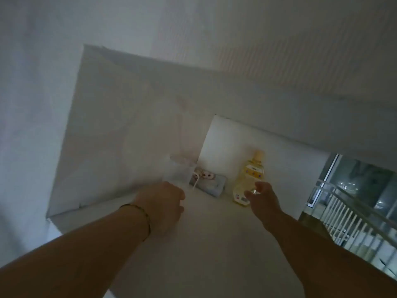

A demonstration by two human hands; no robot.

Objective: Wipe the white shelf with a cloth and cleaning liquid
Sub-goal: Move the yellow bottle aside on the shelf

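**Both Hands at the Back of the Shelf as Cleaning Gets Under Way**

A person's arms extend over the white shelf in dim light, toward the supplies at its far end. The right hand sits at the lower part of the yellow bottle, presumably the cleaning liquid. Its thumb and fingers are part-curled toward the bottle, but blur hides whether they have closed on it. The left hand, with a thin bracelet at the wrist, is curled at the foot of a clear container that stands against the side wall. The fingers are hidden behind the back of the hand, so it is not possible to tell whether they grip anything.

Between container and bottle lies a folded, printed bundle, pale blue and most likely the cloth, tucked into the back corner. A white railing shows below to the right.

No wiping appears to have begun, and the step in hand seems to be gathering liquid and cloth. To do it well, the right hand should take the bottle around its wide body rather than the narrow cap, then lift it straight up to avoid knocking the bundle. The light container beside the left hand could tip easily, so it is best steadied or set aside before the cloth is drawn out. The open drop past the shelf's right edge calls for a firm hold on the bottle.
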